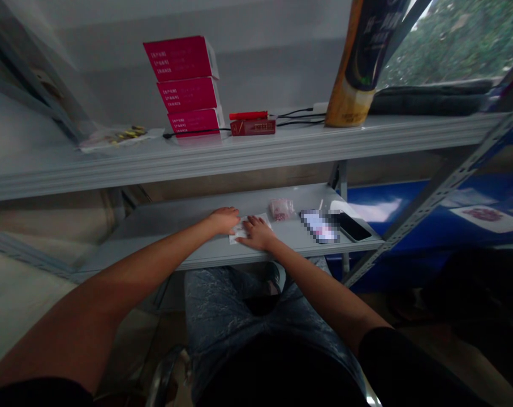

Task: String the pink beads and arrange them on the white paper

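My left hand (224, 220) and my right hand (257, 233) rest side by side on a grey metal lower shelf (167, 232). A small white paper packet (241, 230) lies under them, partly hidden. My right hand lies on it with its fingers spread. The fingertips of my left hand meet its left edge, though any grip is hidden. To the right stand a small pinkish plastic bag (281, 209), a pixelated flat item (319, 226), and a black smartphone (353, 226).
A grey metal upper shelf (239, 150) overhangs the hands, holding stacked magenta boxes (186, 85), a red-and-black item (253, 123), cables, and a tall bottle (358, 73). A slotted metal upright (434, 192) stands at the right. My jeans-covered legs (235, 316) sit below.
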Tool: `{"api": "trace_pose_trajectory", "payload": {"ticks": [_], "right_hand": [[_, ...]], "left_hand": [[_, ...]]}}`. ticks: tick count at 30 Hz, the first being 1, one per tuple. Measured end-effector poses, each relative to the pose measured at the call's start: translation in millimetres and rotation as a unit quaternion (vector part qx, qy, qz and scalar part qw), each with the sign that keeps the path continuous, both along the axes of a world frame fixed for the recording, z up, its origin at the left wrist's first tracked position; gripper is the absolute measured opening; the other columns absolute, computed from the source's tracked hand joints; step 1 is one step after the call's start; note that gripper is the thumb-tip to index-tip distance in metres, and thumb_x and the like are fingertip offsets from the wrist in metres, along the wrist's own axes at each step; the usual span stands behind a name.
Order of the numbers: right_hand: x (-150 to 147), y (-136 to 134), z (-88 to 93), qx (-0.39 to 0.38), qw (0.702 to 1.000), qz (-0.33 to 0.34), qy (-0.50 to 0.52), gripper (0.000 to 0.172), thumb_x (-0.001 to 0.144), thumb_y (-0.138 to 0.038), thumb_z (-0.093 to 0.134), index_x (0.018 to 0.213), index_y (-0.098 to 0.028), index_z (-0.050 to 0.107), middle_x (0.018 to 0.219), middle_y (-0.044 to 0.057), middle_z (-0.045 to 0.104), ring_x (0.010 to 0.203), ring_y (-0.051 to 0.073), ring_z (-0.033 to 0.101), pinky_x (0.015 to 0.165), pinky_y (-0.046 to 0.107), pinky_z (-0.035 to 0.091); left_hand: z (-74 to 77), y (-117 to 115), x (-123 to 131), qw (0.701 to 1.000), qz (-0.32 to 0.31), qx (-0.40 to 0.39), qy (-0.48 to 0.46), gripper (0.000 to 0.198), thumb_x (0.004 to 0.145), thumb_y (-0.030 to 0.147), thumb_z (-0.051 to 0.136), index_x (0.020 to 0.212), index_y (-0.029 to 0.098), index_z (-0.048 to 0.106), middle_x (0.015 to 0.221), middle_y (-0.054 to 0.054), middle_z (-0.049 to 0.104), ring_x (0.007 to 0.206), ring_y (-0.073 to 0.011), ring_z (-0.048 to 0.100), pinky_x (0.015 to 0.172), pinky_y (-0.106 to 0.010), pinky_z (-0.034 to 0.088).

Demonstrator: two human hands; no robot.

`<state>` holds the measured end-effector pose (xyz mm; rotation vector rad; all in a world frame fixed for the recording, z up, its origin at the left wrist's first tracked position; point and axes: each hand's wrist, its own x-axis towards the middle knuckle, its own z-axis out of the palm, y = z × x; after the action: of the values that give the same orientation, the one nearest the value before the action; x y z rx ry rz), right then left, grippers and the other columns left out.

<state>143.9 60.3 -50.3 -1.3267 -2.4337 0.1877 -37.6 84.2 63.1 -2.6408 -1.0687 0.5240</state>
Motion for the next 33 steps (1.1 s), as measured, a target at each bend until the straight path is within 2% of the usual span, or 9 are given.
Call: {"api": "trace_pose_trajectory", "payload": {"ticks": [5,11,14,17,21,25,33], "right_hand": [[0.2,-0.9,1.9,0.0,1.0,0.0,0.001,0.083,0.093,-0.075,0.053,0.15,-0.015,0.053,0.162,0.022,0.042,0.152,0.039,0.035,0.123,0.054,0.027],[0.4,-2.2,4.0,0.0,1.0,0.002,-0.001,0.082,0.093,-0.074,0.054,0.15,-0.015,0.053,0.161,0.022,0.043,0.152,0.038,0.035,0.123,0.053,0.027],[0.8,-1.8,3.8,-0.003,1.0,0.003,0.001,0.082,0.093,-0.075,0.053,0.149,-0.016,0.054,0.161,0.022,0.043,0.151,0.039,0.036,0.123,0.054,0.027],[0.7,-0.9,2.0,-0.004,1.0,0.003,0.007,0.084,0.093,-0.076,0.053,0.152,-0.017,0.05,0.161,0.022,0.042,0.151,0.039,0.035,0.122,0.055,0.027],[0.5,-1.8,0.1,0.008,0.999,-0.02,0.031,0.098,0.088,-0.079,0.056,0.158,-0.013,0.04,0.163,0.023,0.039,0.154,0.039,0.029,0.124,0.055,0.023],[0.9,-6.6,2.9,0.037,0.997,-0.037,0.049,0.099,0.087,-0.082,0.055,0.154,-0.009,0.043,0.161,0.025,0.04,0.154,0.04,0.028,0.126,0.054,0.019],[1.1,-11.4,9.8,0.026,0.998,-0.04,0.051,0.089,0.09,-0.077,0.056,0.15,-0.011,0.048,0.155,0.024,0.047,0.148,0.04,0.036,0.123,0.052,0.025]], "left_hand": [[2.8,0.4,1.0,1.0,0.012,-0.004,-0.004,0.039,0.085,0.045,0.074,0.109,0.014,0.078,0.12,-0.018,0.073,0.12,-0.033,0.062,0.104,-0.036,0.041],[0.2,0.6,-0.9,1.0,0.013,-0.003,0.002,0.048,0.078,0.04,0.08,0.12,0.017,0.073,0.122,-0.017,0.075,0.118,-0.0321,0.064,0.109,-0.04,0.037],[0.2,4.2,-2.1,0.999,0.04,-0.012,0.0,0.039,0.08,0.041,0.077,0.11,0.016,0.077,0.117,-0.018,0.076,0.114,-0.033,0.066,0.11,-0.045,0.036],[4.1,11.5,-3.6,0.997,0.07,-0.029,0.009,0.032,0.083,0.041,0.072,0.104,0.017,0.077,0.114,-0.016,0.077,0.11,-0.031,0.068,0.105,-0.042,0.041],[11.3,19.5,-5.0,0.995,0.084,-0.052,-0.019,0.041,0.082,0.036,0.069,0.118,0.019,0.072,0.121,-0.013,0.075,0.107,-0.0276,0.069,0.092,-0.033,0.049],[10.9,18.0,-3.4,0.992,0.092,-0.075,-0.046,0.049,0.083,0.03,0.067,0.13,0.017,0.064,0.124,-0.014,0.074,0.103,-0.0264,0.071,0.082,-0.03,0.051],[-1.3,4.3,7.1,0.997,0.066,-0.033,-0.032,0.032,0.095,0.027,0.06,0.125,0.024,0.069,0.125,-0.012,0.074,0.112,-0.0286,0.067,0.092,-0.035,0.048]]}}
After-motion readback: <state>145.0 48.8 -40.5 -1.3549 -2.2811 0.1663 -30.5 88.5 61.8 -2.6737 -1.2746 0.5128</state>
